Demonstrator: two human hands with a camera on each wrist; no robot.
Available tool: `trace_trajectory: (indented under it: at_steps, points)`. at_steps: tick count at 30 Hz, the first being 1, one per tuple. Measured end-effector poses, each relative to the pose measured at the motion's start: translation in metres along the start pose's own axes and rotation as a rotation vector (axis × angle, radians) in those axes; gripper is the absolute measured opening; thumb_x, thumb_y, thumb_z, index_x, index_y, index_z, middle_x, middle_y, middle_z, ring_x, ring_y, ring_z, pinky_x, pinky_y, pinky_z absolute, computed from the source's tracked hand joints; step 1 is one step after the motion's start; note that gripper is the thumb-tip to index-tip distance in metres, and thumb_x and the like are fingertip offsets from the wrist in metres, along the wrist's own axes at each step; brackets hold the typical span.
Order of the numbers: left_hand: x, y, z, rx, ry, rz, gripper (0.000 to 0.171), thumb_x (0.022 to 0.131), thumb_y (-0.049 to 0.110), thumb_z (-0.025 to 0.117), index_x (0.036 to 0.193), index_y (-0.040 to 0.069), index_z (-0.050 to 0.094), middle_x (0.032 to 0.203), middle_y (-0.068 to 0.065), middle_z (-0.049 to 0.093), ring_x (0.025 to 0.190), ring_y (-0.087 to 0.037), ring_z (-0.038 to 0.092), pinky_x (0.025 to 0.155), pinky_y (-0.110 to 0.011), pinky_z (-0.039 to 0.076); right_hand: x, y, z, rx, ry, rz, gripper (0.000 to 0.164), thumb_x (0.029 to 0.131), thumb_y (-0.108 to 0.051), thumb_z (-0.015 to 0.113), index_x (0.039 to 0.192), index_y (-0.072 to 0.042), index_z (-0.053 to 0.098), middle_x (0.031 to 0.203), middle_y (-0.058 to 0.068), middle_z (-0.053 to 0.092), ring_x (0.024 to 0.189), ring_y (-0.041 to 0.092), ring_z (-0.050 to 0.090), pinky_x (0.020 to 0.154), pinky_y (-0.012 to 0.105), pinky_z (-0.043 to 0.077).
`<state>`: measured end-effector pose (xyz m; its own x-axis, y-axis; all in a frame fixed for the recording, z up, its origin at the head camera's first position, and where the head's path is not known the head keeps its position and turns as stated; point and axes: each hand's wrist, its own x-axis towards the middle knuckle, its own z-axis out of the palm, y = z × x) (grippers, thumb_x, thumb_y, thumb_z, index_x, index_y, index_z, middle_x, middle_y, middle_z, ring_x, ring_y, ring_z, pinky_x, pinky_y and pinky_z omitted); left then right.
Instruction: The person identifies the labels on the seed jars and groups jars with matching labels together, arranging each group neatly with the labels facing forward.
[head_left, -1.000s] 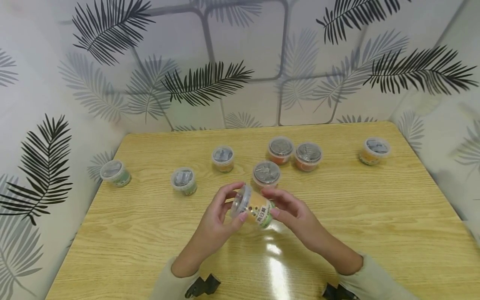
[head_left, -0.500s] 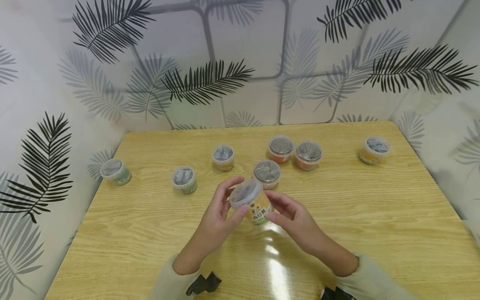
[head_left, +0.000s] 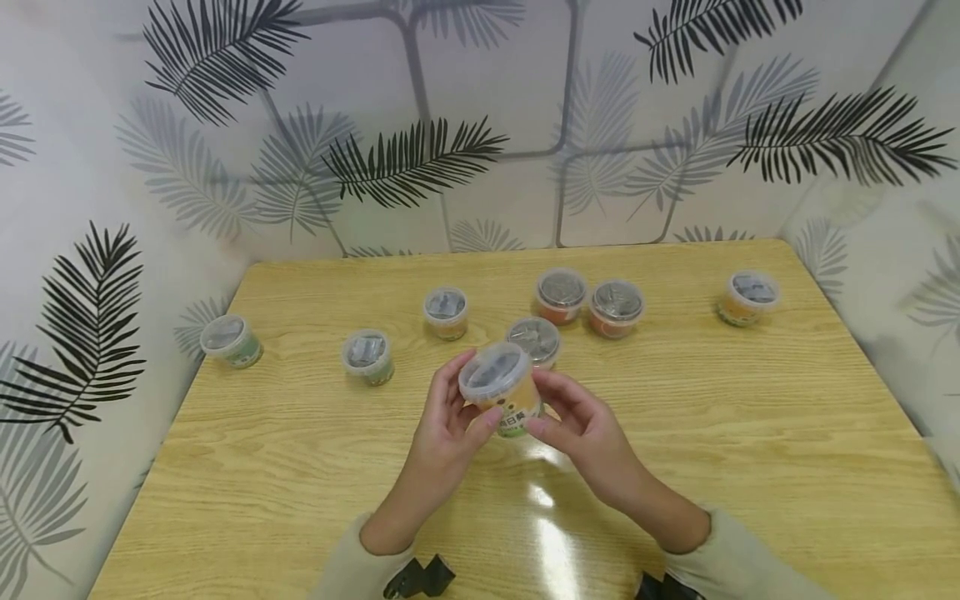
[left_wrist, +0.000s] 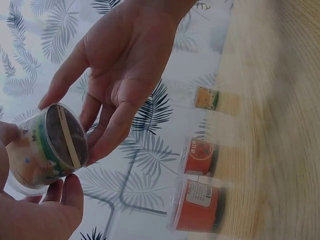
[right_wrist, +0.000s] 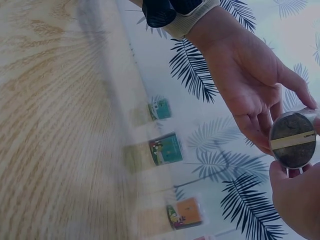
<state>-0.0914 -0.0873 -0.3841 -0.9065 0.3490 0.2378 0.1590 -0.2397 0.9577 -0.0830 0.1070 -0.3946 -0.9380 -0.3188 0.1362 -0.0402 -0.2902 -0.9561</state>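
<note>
Between both hands, above the table, is a lidded plastic cup point(head_left: 507, 398) with an orange label, Chinese print and a green lower band. It tilts, its clear lid up and to the left. My left hand point(head_left: 438, 442) grips the lid side, the thumb on the label. My right hand point(head_left: 596, 437) holds the lower part with thumb and fingers. In the left wrist view the cup's point(left_wrist: 42, 150) dark bottom shows, a pale flat stick across it. The same bottom of the cup point(right_wrist: 292, 142) appears in the right wrist view.
Just behind stands a lidded cup point(head_left: 535, 340), partly hidden. Two red cups point(head_left: 561, 296) point(head_left: 617, 308) are beyond it. An orange cup point(head_left: 446, 313) and two green cups point(head_left: 367, 357) point(head_left: 231, 340) stand leftward; another orange cup point(head_left: 748, 297) is far right. Patterned walls border the wooden table point(head_left: 300, 467).
The cup has turned in my hands from lying nearly sideways to more upright, its lid now facing up. Both hands have risen slightly with it. The other cups stay put.
</note>
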Motion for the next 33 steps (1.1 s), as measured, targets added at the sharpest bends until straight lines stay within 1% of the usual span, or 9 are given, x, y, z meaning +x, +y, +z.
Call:
trace_trajectory:
  at_steps: [5,10,13,18,22,25,27,30,33]
  points:
    - [-0.001,0.001,-0.001,0.025,0.018,0.015,0.064,0.09,0.004,0.06,0.142,0.009,0.024,0.135,-0.013,0.038,0.12,-0.025,0.04,0.098,-0.028,0.038,0.001,-0.001,0.0,0.01,-0.06,-0.018,0.049,0.086,0.004,0.062,0.131,0.006,0.042,0.133,0.016,0.04,0.124,0.025,0.041,0.1,0.037,0.037]
    - [-0.001,0.001,-0.003,0.06,0.023,0.013,0.063,0.088,0.004,0.062,0.141,0.01,0.027,0.133,-0.014,0.04,0.12,-0.026,0.04,0.098,-0.029,0.039,0.005,-0.012,-0.012,-0.097,-0.16,-0.035,0.045,0.091,0.0,0.055,0.133,0.005,0.041,0.134,0.018,0.039,0.126,0.03,0.039,0.1,0.038,0.037]
    - [-0.001,0.0,-0.003,0.127,0.019,0.01,0.066,0.086,0.003,0.065,0.14,0.009,0.028,0.131,-0.012,0.041,0.117,-0.025,0.042,0.096,-0.03,0.04,0.009,-0.028,-0.021,-0.213,-0.177,-0.081,0.042,0.094,0.0,0.051,0.134,0.005,0.04,0.132,0.017,0.042,0.125,0.032,0.039,0.101,0.038,0.036]
    - [-0.001,0.002,-0.001,0.269,0.025,-0.015,0.07,0.081,0.001,0.07,0.139,0.004,0.031,0.126,-0.01,0.044,0.11,-0.022,0.045,0.095,-0.034,0.042,0.017,-0.056,-0.027,-0.489,-0.203,-0.141,0.045,0.091,-0.002,0.057,0.134,-0.002,0.044,0.131,0.008,0.046,0.123,0.025,0.043,0.101,0.034,0.036]
    - [-0.001,0.013,0.003,0.342,0.016,-0.036,0.07,0.08,0.001,0.071,0.138,-0.001,0.032,0.127,-0.011,0.045,0.111,-0.022,0.046,0.096,-0.038,0.041,0.023,-0.07,-0.022,-0.759,-0.237,-0.132,0.053,0.089,-0.019,0.064,0.138,-0.014,0.043,0.134,0.0,0.043,0.12,0.018,0.046,0.099,0.032,0.039]
    - [-0.001,0.019,0.007,0.388,-0.002,-0.045,0.069,0.08,0.003,0.072,0.136,-0.003,0.033,0.128,-0.012,0.046,0.113,-0.022,0.046,0.097,-0.039,0.041,0.026,-0.074,-0.017,-0.918,-0.276,-0.109,0.06,0.086,-0.035,0.066,0.139,-0.019,0.042,0.136,-0.003,0.042,0.119,0.017,0.047,0.096,0.033,0.042]
    - [-0.002,0.021,0.008,0.41,-0.009,-0.054,0.068,0.08,0.005,0.072,0.135,-0.004,0.034,0.129,-0.012,0.046,0.113,-0.022,0.047,0.097,-0.039,0.041,0.029,-0.075,-0.012,-0.995,-0.315,-0.103,0.062,0.085,-0.043,0.064,0.138,-0.02,0.043,0.136,-0.005,0.042,0.119,0.015,0.045,0.096,0.034,0.042]
    - [-0.003,0.021,0.01,0.439,-0.011,-0.07,0.067,0.08,0.009,0.073,0.134,-0.002,0.035,0.131,-0.01,0.045,0.114,-0.022,0.047,0.097,-0.039,0.04,0.032,-0.074,-0.007,-1.065,-0.366,-0.114,0.061,0.085,-0.047,0.063,0.135,-0.016,0.048,0.133,-0.006,0.044,0.12,0.012,0.043,0.096,0.034,0.042]
    - [-0.003,0.018,0.01,0.453,0.002,-0.069,0.065,0.08,0.011,0.073,0.133,-0.001,0.037,0.131,-0.01,0.046,0.114,-0.022,0.048,0.096,-0.041,0.04,0.033,-0.073,-0.004,-1.114,-0.382,-0.108,0.06,0.084,-0.049,0.062,0.132,-0.014,0.051,0.131,-0.006,0.045,0.12,0.011,0.041,0.095,0.034,0.042]
